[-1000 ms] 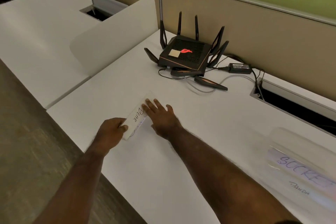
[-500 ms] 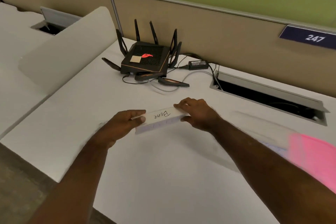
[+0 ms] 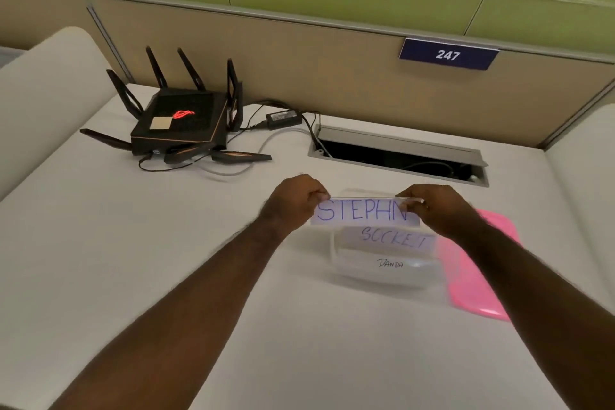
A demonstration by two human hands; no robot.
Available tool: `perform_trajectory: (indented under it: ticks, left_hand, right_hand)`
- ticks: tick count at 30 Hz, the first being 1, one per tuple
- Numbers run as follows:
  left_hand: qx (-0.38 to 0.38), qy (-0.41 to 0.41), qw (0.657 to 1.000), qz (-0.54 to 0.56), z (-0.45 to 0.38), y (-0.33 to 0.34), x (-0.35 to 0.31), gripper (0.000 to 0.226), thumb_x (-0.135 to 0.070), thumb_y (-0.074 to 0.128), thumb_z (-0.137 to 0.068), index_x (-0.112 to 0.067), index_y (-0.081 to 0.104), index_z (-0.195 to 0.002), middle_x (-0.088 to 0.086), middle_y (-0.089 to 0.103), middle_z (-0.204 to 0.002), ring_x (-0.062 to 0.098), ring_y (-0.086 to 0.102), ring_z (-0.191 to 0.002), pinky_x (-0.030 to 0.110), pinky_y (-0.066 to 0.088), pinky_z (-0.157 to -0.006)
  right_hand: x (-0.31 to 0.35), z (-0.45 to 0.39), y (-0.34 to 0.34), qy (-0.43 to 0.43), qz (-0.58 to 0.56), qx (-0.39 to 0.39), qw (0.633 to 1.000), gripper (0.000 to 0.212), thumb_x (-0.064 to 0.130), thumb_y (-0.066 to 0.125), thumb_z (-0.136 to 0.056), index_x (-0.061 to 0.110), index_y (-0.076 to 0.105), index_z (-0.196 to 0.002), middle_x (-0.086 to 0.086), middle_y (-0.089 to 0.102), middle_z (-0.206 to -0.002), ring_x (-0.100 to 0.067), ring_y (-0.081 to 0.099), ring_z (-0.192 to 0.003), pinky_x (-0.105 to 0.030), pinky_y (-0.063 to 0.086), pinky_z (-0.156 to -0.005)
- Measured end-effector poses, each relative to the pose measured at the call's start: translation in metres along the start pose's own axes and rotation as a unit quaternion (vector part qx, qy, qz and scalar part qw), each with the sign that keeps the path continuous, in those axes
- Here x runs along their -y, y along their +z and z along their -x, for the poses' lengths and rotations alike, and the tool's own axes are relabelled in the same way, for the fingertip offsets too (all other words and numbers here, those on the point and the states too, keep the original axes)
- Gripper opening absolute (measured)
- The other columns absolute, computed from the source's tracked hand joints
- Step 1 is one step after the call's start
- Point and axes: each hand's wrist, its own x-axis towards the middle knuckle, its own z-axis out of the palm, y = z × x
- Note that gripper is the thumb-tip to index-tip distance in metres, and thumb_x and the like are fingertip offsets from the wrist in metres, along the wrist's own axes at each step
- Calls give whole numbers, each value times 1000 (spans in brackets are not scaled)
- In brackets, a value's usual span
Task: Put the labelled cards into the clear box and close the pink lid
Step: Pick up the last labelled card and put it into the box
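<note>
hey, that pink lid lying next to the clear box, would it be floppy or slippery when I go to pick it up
The pink lid lies flat on the desk right of the clear box, so its edge may be hard to get under. It looks thin and glossy, so probably light, a bit flexible and somewhat slick. Flat with rounded corners, it should slide, not roll.

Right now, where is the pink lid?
In the head view the pink lid lies flat on the desk, right of the clear box, partly under the right forearm.
</note>
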Motion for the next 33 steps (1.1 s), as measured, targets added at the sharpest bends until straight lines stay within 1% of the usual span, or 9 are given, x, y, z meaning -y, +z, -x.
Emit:
perform_trajectory:
  ticks: [4,6,9,14,17,21,25,28,33]
  left_hand:
    - [15,-21,999,28,0,44,-18,10,-20,71,-80,-11,69,-83,6,62,-100,18,60,-93,30,46,-84]
    - [25,-12,1000,4,-1,58,-24,7,-18,67,-81,-11,68,-83,6,63,-97,22,61,-90,29,44,-79]
    - [38,21,998,-42,-3,71,-26,14,-22,59,-87,-13,66,-93,6,61,-106,25,57,-96,31,44,-82]
    - [37,40,995,-89,4,80,-20,28,-29,47,-95,-16,60,-115,6,53,-121,25,50,-105,40,47,-90]
    - [47,52,993,-98,8,86,-14,37,-37,43,-97,-17,56,-125,5,49,-128,21,49,-110,30,48,-87]
    - [30,50,992,-109,10,90,-11,41,-38,39,-99,-15,56,-128,6,47,-131,21,50,-111,29,51,-84]
    - [27,47,991,-123,9,92,-12,43,-38,39,-99,-15,55,-131,8,46,-136,22,48,-115,28,51,-86]
    - [30,47,991,-124,10,90,-15,45,-40,39,-99,-16,53,-134,9,45,-140,22,44,-122,31,48,-91]
    - [17,146,978,-149,4,75,-21,53,-53,44,-91,-20,53,-132,1,55,-130,20,47,-123,40,39,-102]
  right_hand:
    - [-10,17,26,52,-70,-4,996,20,2,55,-90,13,72,-92,4,73,-81,-4,62,-68,-17,51,-72]
    - [-8,20,44,53,-67,14,996,18,6,57,-91,12,73,-95,0,75,-91,-9,62,-73,-10,45,-73]
    - [-7,26,67,74,-77,50,993,17,16,59,-92,12,72,-100,-3,72,-99,-14,61,-85,-25,48,-82]
    - [3,23,63,100,-150,27,983,20,31,53,-95,21,70,-93,7,69,-87,-3,61,-74,-16,42,-64]
    - [11,25,52,95,-235,91,963,40,47,48,-96,18,71,-82,-4,73,-78,-17,67,-69,-27,47,-65]
    - [12,29,35,149,-281,225,921,57,68,44,-85,23,71,-108,-3,75,-98,-23,70,-85,-32,51,-70]
    - [6,29,23,136,-321,332,877,46,42,73,-77,22,64,-117,-8,74,-108,-24,71,-94,-34,57,-77]
    - [5,27,17,122,-307,328,885,39,26,74,-81,15,65,-118,-13,74,-107,-24,70,-90,-30,57,-75]
    - [-8,24,-14,88,-276,281,915,34,27,73,-82,12,70,-112,-7,75,-104,-23,72,-92,-32,58,-79]
